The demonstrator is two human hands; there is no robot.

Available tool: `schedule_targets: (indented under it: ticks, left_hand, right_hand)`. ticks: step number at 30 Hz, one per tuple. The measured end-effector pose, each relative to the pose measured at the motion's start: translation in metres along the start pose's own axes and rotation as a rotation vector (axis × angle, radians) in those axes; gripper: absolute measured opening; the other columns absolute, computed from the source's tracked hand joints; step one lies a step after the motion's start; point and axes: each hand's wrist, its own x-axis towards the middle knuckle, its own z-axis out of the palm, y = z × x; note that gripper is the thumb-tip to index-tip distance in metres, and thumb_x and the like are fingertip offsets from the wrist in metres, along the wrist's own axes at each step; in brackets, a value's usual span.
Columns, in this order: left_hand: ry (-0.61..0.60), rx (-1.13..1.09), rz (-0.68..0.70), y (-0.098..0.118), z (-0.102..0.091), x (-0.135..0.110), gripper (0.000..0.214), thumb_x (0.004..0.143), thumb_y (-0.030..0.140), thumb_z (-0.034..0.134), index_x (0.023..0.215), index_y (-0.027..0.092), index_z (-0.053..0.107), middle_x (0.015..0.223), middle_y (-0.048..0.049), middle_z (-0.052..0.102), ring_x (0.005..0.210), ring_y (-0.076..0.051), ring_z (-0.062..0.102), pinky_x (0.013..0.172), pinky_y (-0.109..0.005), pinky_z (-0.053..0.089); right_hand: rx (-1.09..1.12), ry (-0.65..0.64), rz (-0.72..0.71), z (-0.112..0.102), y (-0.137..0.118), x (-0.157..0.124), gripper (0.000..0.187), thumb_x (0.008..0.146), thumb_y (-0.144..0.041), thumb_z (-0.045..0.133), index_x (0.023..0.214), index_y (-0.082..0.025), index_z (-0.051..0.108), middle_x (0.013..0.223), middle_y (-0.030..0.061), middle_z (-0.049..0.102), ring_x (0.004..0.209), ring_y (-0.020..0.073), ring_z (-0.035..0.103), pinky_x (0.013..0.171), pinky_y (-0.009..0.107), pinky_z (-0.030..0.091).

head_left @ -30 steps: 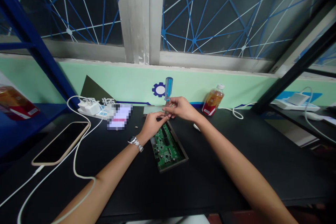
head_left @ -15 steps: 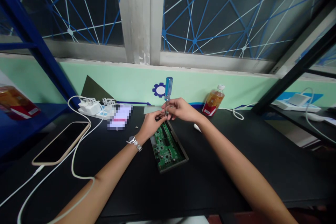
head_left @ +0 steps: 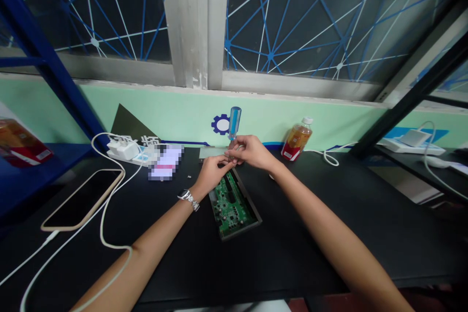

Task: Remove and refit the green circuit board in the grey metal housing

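A screwdriver (head_left: 235, 121) with a clear blue handle stands nearly upright over the far end of a green circuit board (head_left: 234, 207). The board lies in a grey metal tray-like housing (head_left: 252, 204) on the black desk. The fingers of my right hand (head_left: 252, 152) are closed round the screwdriver's shaft, below the handle. My left hand (head_left: 211, 171), with a watch (head_left: 184, 194) and bracelet at the wrist, is closed in a pinch by the lower shaft. What its fingertips hold is hidden, as is the screwdriver's tip.
A phone (head_left: 82, 200) with white cables lies left, near a power strip (head_left: 126, 148) and a lit, blurred-out screen (head_left: 166, 163). A drink bottle (head_left: 297, 139) stands right of my hands. A tiny metal piece (head_left: 189, 176) lies left of my left hand.
My right hand has shifted slightly at the screwdriver's shaft, its fingers bunched differently. The screwdriver stays nearly upright, and the board has hardly moved.
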Motion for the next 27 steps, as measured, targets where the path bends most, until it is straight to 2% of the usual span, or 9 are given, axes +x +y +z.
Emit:
schedule_targets:
  ticks: [4,8,14,18,21,25,27]
  left_hand:
    - [-0.016,-0.008,-0.011,0.001,-0.009,-0.005,0.019,0.088,0.033,0.066,0.097,0.019,0.076,0.095,-0.0045,0.079,0.089,-0.021,0.073,0.085,-0.031,0.054]
    - [-0.003,0.048,-0.003,-0.001,-0.015,-0.006,0.018,0.088,0.032,0.066,0.095,0.018,0.076,0.092,-0.0052,0.078,0.085,-0.021,0.073,0.08,-0.031,0.055]
    - [0.012,0.072,0.026,-0.005,-0.009,-0.002,0.016,0.087,0.031,0.065,0.091,0.018,0.074,0.09,-0.0041,0.078,0.085,-0.021,0.071,0.077,-0.03,0.053]
    - [0.012,0.085,0.013,-0.007,-0.003,0.001,0.014,0.086,0.027,0.065,0.083,0.016,0.073,0.079,-0.0032,0.076,0.075,-0.02,0.069,0.07,-0.028,0.051]
    - [-0.002,0.049,0.008,-0.007,0.001,0.002,0.017,0.086,0.028,0.065,0.083,0.015,0.074,0.079,-0.0049,0.077,0.076,-0.021,0.07,0.07,-0.028,0.051]
    - [-0.014,0.023,-0.01,-0.005,0.001,0.001,0.026,0.088,0.039,0.065,0.084,0.015,0.076,0.081,-0.0057,0.077,0.078,-0.023,0.071,0.07,-0.029,0.052]
    - [-0.012,0.017,-0.01,-0.003,-0.002,-0.001,0.027,0.087,0.041,0.066,0.085,0.016,0.076,0.083,-0.0055,0.077,0.08,-0.022,0.072,0.072,-0.029,0.053]
  right_hand:
    - [0.061,-0.049,0.03,-0.005,-0.002,-0.001,0.018,0.081,-0.031,0.073,0.081,-0.015,0.063,0.065,0.0021,0.07,0.057,0.0148,0.069,0.047,0.021,0.054]
    - [0.093,-0.11,0.043,-0.006,-0.006,-0.002,0.014,0.084,-0.026,0.068,0.091,-0.014,0.066,0.07,0.0028,0.071,0.059,0.0133,0.07,0.048,0.019,0.054]
    - [0.114,-0.156,0.065,0.0,-0.011,-0.004,0.02,0.085,-0.023,0.066,0.102,-0.013,0.065,0.077,0.0036,0.071,0.061,0.0132,0.069,0.05,0.02,0.055]
    - [0.11,-0.178,0.061,0.005,-0.013,-0.005,0.025,0.085,-0.028,0.068,0.104,-0.012,0.064,0.082,0.0045,0.07,0.062,0.0131,0.069,0.051,0.022,0.056]
    - [0.076,-0.168,0.05,0.007,-0.01,-0.005,0.023,0.085,-0.029,0.068,0.102,-0.013,0.065,0.078,0.0037,0.07,0.061,0.0133,0.068,0.052,0.022,0.055]
    - [-0.021,-0.065,0.0,0.002,-0.006,-0.004,0.015,0.083,-0.028,0.07,0.086,-0.015,0.064,0.067,0.0016,0.068,0.059,0.0145,0.068,0.051,0.023,0.054]
    - [-0.026,-0.061,-0.013,-0.001,-0.005,-0.003,0.013,0.083,-0.026,0.07,0.081,-0.015,0.063,0.068,0.0018,0.068,0.059,0.0144,0.068,0.051,0.023,0.054]
